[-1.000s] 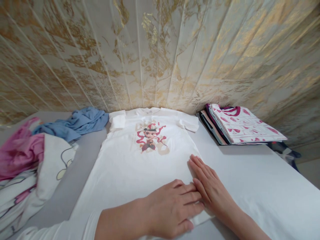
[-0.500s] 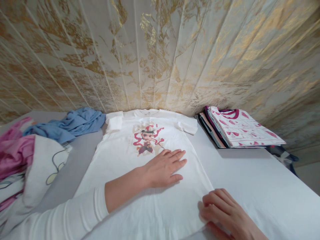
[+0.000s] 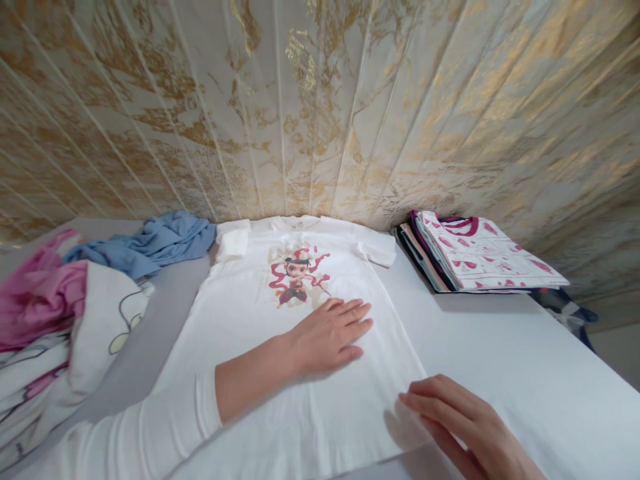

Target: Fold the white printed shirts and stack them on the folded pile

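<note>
A white T-shirt (image 3: 240,333) with a printed cartoon figure (image 3: 296,275) in red and dark tones lies spread on the table, collar at the far side. My left hand (image 3: 327,337) rests flat on its front, just below and right of the print, fingers stretched out. Over the shirt's lower right corner is my right hand (image 3: 465,423), its fingers extended and nothing visible in them. A shadow falls on the fabric beside its fingertips, and the hand's lower part is cut off by the frame edge.
On the right stands a stack of folded clothes (image 3: 495,257), a white and pink patterned one on top. Crumpled clothes lie at left: a blue garment (image 3: 150,243), a pink one (image 3: 45,290) and a white printed one (image 3: 103,320). A gold-patterned curtain (image 3: 310,120) hangs behind the table (image 3: 505,353).
My right hand's curled fingers have straightened and lifted slightly off the shirt's lower right edge. My left hand stays flat in place. The view has shifted a little.
</note>
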The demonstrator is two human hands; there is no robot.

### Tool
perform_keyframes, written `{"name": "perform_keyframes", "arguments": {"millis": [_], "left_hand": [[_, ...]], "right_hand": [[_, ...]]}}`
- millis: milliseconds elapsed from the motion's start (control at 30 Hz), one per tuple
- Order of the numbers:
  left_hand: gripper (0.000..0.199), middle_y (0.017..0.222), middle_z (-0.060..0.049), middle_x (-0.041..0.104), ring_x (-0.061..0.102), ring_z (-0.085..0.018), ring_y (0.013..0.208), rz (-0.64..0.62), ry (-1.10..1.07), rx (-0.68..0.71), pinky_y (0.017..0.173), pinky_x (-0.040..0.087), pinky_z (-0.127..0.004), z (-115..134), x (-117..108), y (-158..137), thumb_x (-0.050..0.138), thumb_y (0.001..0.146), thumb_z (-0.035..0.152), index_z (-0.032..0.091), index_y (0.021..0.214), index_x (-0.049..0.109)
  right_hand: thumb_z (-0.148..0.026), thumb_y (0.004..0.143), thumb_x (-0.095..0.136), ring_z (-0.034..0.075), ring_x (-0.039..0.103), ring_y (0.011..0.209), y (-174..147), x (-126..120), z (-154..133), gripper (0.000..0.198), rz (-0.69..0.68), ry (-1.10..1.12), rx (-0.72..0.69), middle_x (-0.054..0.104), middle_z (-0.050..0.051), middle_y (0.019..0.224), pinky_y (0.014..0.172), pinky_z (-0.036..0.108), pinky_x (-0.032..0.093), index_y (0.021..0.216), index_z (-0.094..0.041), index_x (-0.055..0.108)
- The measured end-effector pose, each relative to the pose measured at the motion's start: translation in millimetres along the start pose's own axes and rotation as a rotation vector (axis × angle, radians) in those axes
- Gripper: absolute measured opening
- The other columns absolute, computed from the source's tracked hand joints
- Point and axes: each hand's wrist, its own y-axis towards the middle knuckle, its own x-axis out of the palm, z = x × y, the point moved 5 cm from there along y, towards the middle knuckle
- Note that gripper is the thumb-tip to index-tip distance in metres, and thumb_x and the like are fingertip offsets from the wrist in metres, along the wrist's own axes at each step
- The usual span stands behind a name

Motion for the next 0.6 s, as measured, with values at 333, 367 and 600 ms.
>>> {"name": "perform_keyframes", "arguments": {"millis": [333,367,600], "left_hand": [[0.04,0.113,-0.011,0.067,0.055,-0.026,0.115,0.011,-0.011,0.041,0.109,0.027,-0.04,54.5,13.1,-23.1,0.053,0.093,0.046,0.012,0.113,0.061],[0.042,0.112,-0.011,0.067,0.056,-0.026,0.113,0.007,-0.002,0.039,0.109,0.027,-0.04,56.2,13.2,-24.8,0.052,0.093,0.047,0.011,0.114,0.061],[0.059,0.137,-0.015,0.054,0.042,-0.028,0.131,-0.004,0.01,0.024,0.113,0.02,-0.041,67.6,12.1,-36.5,0.04,0.097,0.051,0.007,0.137,0.045]], "right_hand": [[-0.032,0.101,0.032,0.024,0.035,0.14,57.3,57.8,35.8,0.045,-0.022,-0.138,0.147,0.043,0.013,0.149,0.109,0.047,0.04,0.143,-0.017,0.039],[-0.033,0.102,0.031,0.025,0.031,0.142,59.7,63.3,38.8,0.046,-0.052,-0.172,0.146,0.039,0.013,0.151,0.11,0.049,0.037,0.144,-0.017,0.039],[-0.036,0.102,0.031,0.024,0.022,0.145,58.0,67.0,46.2,0.049,-0.112,-0.266,0.179,0.028,0.01,0.156,0.112,0.05,0.033,0.149,-0.019,0.032]]}}
